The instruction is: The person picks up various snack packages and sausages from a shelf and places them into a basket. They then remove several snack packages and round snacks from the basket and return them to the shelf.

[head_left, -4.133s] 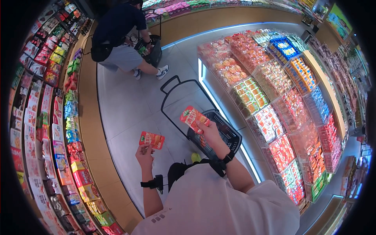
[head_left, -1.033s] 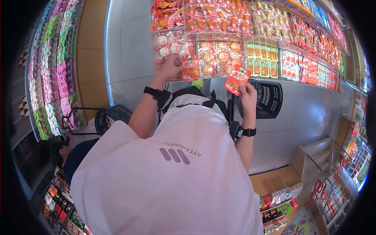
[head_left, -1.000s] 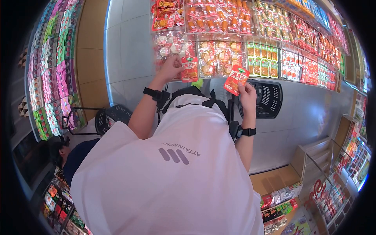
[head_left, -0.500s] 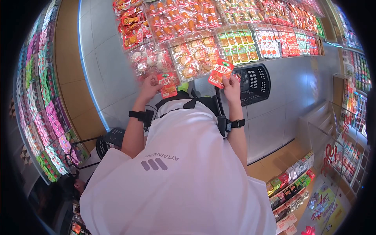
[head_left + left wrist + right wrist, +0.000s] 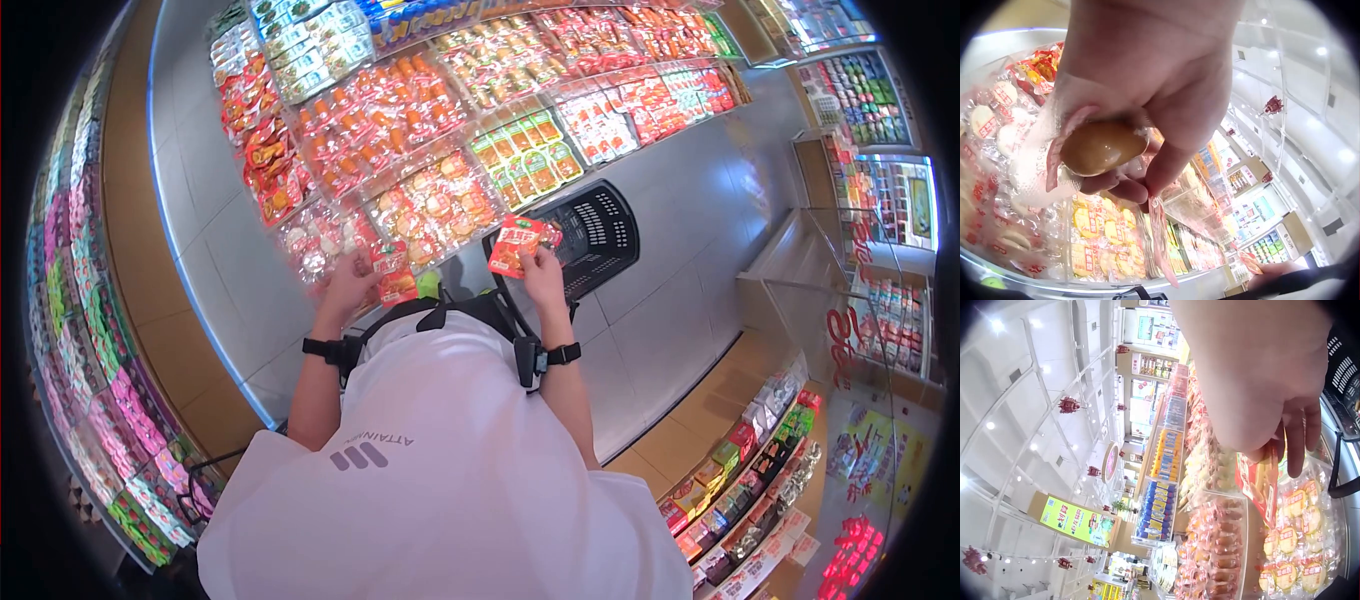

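My left hand (image 5: 347,285) pinches a red snack packet (image 5: 394,273) by its edge, close over the front edge of the display. The left wrist view shows a smooth brown oval snack (image 5: 1104,147) in clear vacuum wrap, held under the fingers; its exact kind cannot be told. In that view the red packet appears edge-on below the thumb. To the right, my right hand (image 5: 546,280) pinches a second red snack packet (image 5: 514,247) between thumb and fingers, front face up. Pale round wrapped snacks (image 5: 312,243) lie in the bin beside the left hand.
A black shopping basket (image 5: 622,228) stands on the floor beyond the right hand. Clear bins ahead hold round yellowish snacks (image 5: 432,207), green-edged packets (image 5: 525,155) and wrapped sausage-like snacks (image 5: 375,125). Stocked shelves (image 5: 740,480) run behind on the right, more (image 5: 110,400) on the left.
The wearer has come from the aisle beside the basket to the display front. Lately the view has swung, shifting hands and bins down-left. Both red packets stay held; the other person has left view.
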Motion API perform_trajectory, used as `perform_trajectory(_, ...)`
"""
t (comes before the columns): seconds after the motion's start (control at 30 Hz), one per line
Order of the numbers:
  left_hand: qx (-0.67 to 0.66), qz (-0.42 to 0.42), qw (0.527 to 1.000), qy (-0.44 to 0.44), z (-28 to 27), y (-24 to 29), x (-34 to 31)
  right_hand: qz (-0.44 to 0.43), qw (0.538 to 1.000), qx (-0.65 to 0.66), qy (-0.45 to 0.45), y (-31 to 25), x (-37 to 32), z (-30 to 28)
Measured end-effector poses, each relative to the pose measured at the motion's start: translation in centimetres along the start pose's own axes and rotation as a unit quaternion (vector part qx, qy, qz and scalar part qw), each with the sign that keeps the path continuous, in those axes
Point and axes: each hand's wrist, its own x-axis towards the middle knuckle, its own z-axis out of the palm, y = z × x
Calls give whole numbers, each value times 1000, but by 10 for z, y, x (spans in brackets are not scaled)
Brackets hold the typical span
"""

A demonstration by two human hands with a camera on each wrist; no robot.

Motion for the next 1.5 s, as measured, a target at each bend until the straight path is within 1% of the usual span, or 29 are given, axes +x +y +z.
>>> perform_trajectory(0.07,-45,-41,998,-32,5,17,-1,2,999,21,-31,0,-2,-1)
perform_trajectory(0.17,-72,-33,996,-38,18,29,5,-16,999,-33,10,-13,-2,-6)
perform_trajectory(0.27,-92,-17,994,-53,31,30,25,-33,999,-36,14,-8,-11,-3)
perform_trajectory(0.33,-98,10,995,-5,46,39,30,-13,999,-36,5,4,-8,-6)
perform_trajectory(0.37,-95,4,995,-7,52,43,33,0,1000,-2,-6,13,-9,-7)
perform_trajectory(0.43,-159,7,987,-7,61,53,44,41,997,63,-10,14,-14,-13)
perform_trajectory(0.47,-163,49,985,-31,65,47,55,45,977,209,4,5,-16,-13)
perform_trajectory(0.5,-166,20,986,-27,70,52,57,50,979,199,13,-6,-19,-22)
perform_trajectory(0.53,-211,44,975,-53,71,52,59,48,968,246,-27,-4,-16,-28)
perform_trajectory(0.6,-194,37,978,-61,88,78,55,35,949,308,-59,-43,-19,-37)
perform_trajectory(0.63,-190,41,979,-54,91,84,61,32,947,313,-65,-44,-9,-33)
perform_trajectory(0.7,-168,0,981,-95,107,91,59,34,930,358,-81,-43,-4,-38)
perform_trajectory(0.73,-167,2,982,-93,116,94,59,32,929,359,-83,-41,2,-42)
perform_trajectory(0.8,-159,13,979,-126,140,106,58,16,942,310,-130,-40,15,-53)
perform_trajectory(0.87,-156,21,981,-113,166,119,53,16,945,298,-137,-38,25,-68)
perform_trajectory(0.93,-108,-5,981,-159,194,138,54,-6,956,245,-159,-28,41,-87)
perform_trajectory(0.97,-125,8,979,-161,212,111,73,-17,968,210,-140,-23,46,-98)
perform_trajectory(1.0,-88,-19,980,-176,228,118,75,-51,968,214,-124,-26,47,-110)
perform_trajectory(1.07,-54,-35,977,-201,267,143,74,-41,985,108,-132,2,63,-137)
perform_trajectory(1.1,-70,-18,975,-209,285,135,82,-47,972,189,-128,-7,62,-151)
perform_trajectory(1.13,-84,-4,973,-215,304,122,92,-36,970,203,-125,4,69,-164)
perform_trajectory(1.2,-110,-9,969,-221,342,138,98,-23,952,290,-93,11,78,-195)
perform_trajectory(1.23,-83,-29,974,-207,362,161,93,-26,951,293,-95,17,85,-211)
perform_trajectory(1.3,-42,-48,982,-175,397,189,90,-44,968,248,14,33,98,-246)
perform_trajectory(1.33,-40,-46,983,-174,409,189,98,-47,967,250,14,46,108,-261)
perform_trajectory(1.4,-54,25,989,-139,431,182,117,-37,965,259,28,67,123,-284)
perform_trajectory(1.43,-56,27,991,-123,438,182,125,-30,949,306,67,74,130,-288)
perform_trajectory(1.47,-55,26,991,-120,445,182,133,-29,949,307,65,81,136,-297)
perform_trajectory(1.5,-64,2,994,-84,451,185,141,3,956,285,63,87,141,-308)
